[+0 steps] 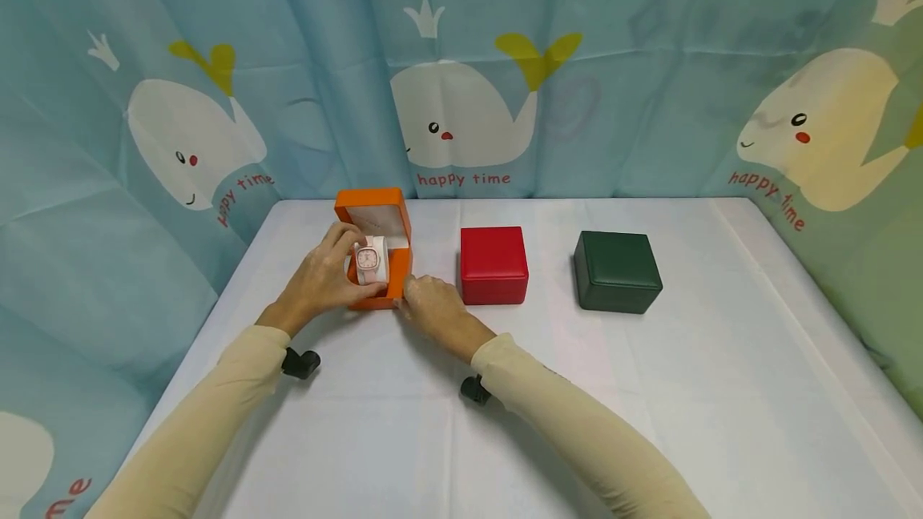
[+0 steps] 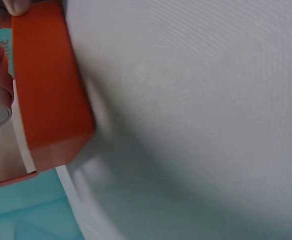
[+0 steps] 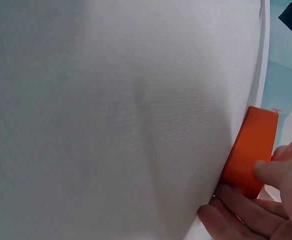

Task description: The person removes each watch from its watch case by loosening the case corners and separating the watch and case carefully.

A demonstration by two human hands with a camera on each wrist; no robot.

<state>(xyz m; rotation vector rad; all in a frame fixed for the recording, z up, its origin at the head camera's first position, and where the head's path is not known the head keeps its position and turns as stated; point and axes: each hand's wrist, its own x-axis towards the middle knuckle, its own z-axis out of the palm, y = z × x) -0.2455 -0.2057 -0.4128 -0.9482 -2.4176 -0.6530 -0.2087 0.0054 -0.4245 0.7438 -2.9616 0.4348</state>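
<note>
The fingers of the left hand (image 1: 322, 272) are bent, with a small gap between them and the thumb, and in that gap they pinch a white pillow (image 1: 384, 259) with a pink watch (image 1: 368, 259) around it. The right hand (image 1: 434, 303) is curled at the near right corner of the orange box (image 1: 399, 272) and holds it, thumb on the wall.

The watch is at the open orange box, in front of the raised lid (image 1: 378, 218). It is hard to tell if the pillow touches the bottom of the box. Farther out, to the right, sit a red box (image 1: 493, 263) and then a green box (image 1: 618, 271), both closed, on the white table (image 1: 548, 399).

As for how far things are, the orange box is open and the watch is in the fingers. The pillow has not been let go and the lid is not down. The work looks to be in the middle, but it is not clear if the watch is going in or coming out.

Only the head view shows the watch's face and the other two boxes. The left wrist view shows the front wall of the orange box down to the table. The right wrist view shows the right thumb pressed on that box and the other fingers bent beside it.
</note>
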